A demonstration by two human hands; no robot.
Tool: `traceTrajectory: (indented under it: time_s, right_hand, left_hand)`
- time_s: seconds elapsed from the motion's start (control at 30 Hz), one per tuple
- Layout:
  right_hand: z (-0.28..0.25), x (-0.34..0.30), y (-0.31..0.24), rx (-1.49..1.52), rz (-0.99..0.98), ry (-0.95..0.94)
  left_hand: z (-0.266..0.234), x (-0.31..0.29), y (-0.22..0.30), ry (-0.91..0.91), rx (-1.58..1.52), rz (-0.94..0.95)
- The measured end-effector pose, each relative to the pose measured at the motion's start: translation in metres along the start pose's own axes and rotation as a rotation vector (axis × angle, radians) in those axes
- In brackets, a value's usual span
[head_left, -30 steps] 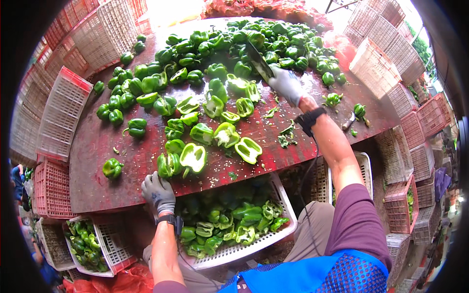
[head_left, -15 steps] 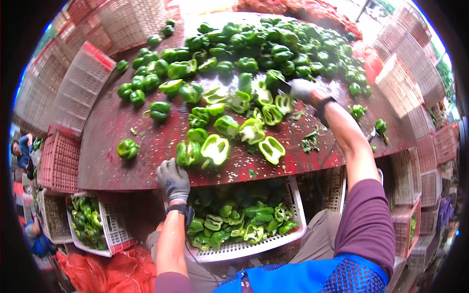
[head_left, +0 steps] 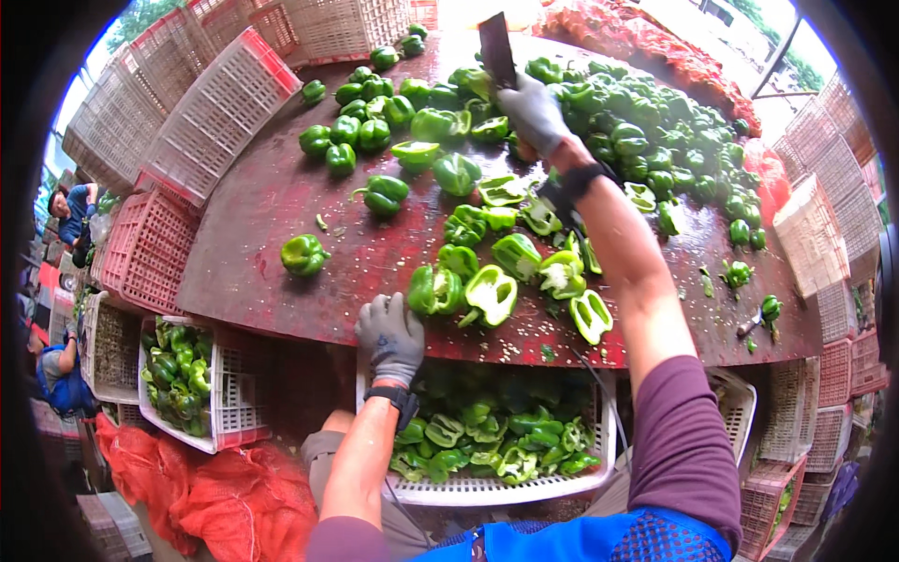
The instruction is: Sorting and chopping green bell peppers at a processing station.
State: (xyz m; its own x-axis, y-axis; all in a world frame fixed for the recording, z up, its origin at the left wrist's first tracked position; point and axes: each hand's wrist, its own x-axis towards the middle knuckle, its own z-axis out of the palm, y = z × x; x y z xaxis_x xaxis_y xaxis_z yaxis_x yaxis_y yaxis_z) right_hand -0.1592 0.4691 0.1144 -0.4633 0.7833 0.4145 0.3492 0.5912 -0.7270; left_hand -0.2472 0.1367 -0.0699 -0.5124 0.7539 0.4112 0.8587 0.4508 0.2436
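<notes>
My right hand, in a grey glove, is wrapped round a cleaver with a broad dark blade. It reaches over the far pile of green peppers, the blade pointing away from me. My left hand, gloved too, lies at the near table edge with its fingers apart and nothing in them. Just beyond its fingertips sits a green pepper. A halved pepper lies beside it, cut face up. More cut halves, among them one pepper half, are spread below my right forearm.
A white crate of cut peppers stands under the table before me. Another crate of peppers is at the left, above red net sacks. A small knife lies at the right edge. Stacked crates flank both sides.
My right hand has swung to the far side with the cleaver, whose blade now points away over the pile. My left hand stays at the table edge. The view has shifted left.
</notes>
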Motion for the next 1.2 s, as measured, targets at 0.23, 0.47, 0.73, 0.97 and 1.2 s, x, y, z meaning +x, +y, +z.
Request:
traceTrajectory:
  time_s: [0.23,0.47,0.73,0.97,1.2]
  right_hand:
    - [0.105,0.092,0.131,-0.77,-0.039,-0.411]
    - [0.124,-0.004,0.075,-0.534,-0.097,-0.663]
    - [0.016,-0.071,0.028,-0.3,0.115,-0.282]
    - [-0.121,-0.022,0.083,-0.738,-0.254,-0.016]
    - [-0.099,-0.026,0.227,-0.969,0.195,-0.349]
  left_hand:
    - [0.022,0.014,0.043,-0.071,-0.164,0.056]
    - [0.007,0.002,0.002,-0.007,-0.037,0.02]
    - [0.005,0.001,-0.001,0.015,-0.016,0.02]
    - [0.01,0.0,0.008,-0.002,0.0,0.043]
    - [0.013,0.0,0.019,-0.026,-0.043,0.065]
